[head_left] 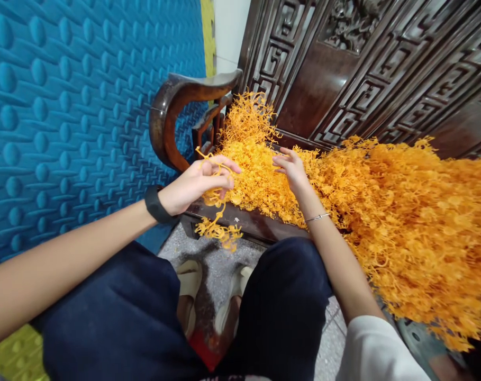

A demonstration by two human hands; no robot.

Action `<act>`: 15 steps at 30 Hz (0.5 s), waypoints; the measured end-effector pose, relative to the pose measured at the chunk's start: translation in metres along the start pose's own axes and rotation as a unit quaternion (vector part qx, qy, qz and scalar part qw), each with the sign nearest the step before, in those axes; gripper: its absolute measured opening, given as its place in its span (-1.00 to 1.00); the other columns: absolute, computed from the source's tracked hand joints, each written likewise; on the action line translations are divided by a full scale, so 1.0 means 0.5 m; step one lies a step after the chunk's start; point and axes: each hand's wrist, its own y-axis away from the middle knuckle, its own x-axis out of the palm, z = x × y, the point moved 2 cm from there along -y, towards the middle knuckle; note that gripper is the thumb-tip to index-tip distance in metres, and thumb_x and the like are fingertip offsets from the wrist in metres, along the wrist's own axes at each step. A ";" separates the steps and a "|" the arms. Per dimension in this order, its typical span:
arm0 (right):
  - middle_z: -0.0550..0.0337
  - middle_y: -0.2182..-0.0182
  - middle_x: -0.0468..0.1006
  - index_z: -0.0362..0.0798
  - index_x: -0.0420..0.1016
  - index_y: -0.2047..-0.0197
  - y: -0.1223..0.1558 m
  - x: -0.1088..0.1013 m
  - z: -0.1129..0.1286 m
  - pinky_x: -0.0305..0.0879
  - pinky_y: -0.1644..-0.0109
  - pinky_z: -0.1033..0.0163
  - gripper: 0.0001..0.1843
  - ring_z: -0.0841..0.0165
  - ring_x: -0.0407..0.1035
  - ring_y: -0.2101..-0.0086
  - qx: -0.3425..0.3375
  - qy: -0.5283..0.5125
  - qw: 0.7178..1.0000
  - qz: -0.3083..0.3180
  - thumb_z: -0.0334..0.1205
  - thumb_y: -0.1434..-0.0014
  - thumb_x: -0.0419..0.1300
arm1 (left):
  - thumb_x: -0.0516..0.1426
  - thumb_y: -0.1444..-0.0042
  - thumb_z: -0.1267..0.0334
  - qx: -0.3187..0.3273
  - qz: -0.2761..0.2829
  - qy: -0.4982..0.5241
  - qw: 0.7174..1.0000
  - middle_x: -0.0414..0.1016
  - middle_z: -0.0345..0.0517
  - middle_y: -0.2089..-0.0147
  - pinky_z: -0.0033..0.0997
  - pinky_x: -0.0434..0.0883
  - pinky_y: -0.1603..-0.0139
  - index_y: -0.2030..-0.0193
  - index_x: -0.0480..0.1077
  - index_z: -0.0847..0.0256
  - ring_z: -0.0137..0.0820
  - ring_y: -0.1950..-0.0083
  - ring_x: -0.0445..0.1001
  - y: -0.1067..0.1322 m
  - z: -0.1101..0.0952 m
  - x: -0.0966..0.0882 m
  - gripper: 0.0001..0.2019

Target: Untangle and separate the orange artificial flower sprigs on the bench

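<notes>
My left hand (200,181), with a black band on the wrist, is closed around thin stems of a yellow-orange plastic sprig (220,233). The sprig's curly, branching end dangles below the fingers, over the bench's front edge. To its right, my right hand (291,170) hovers above a yellow-orange pile (254,174) of similar plastic pieces. Its fingers are loosely stretched and apart, and I see nothing held in them. A looser, stringier clump (250,119) lies behind the pile, against the armrest.
A dark carved wooden bench (280,227) carries the pieces, with a curved armrest (163,119) on the left and a tall backrest (315,90) behind. A much larger orange heap (426,211) spreads to the right. Blue textured matting (85,100) stands at the left.
</notes>
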 end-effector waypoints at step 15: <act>0.20 0.24 0.55 0.00 0.49 0.11 0.172 0.138 0.095 0.38 0.07 0.23 -0.63 0.41 0.44 0.24 -0.028 -0.105 0.890 0.442 -0.12 0.01 0.33 | 0.11 0.21 0.42 0.042 -0.041 0.032 0.998 0.44 -0.23 0.49 -0.43 0.32 0.30 0.39 0.44 0.26 -0.45 0.43 0.40 -0.012 0.004 -0.022 -0.82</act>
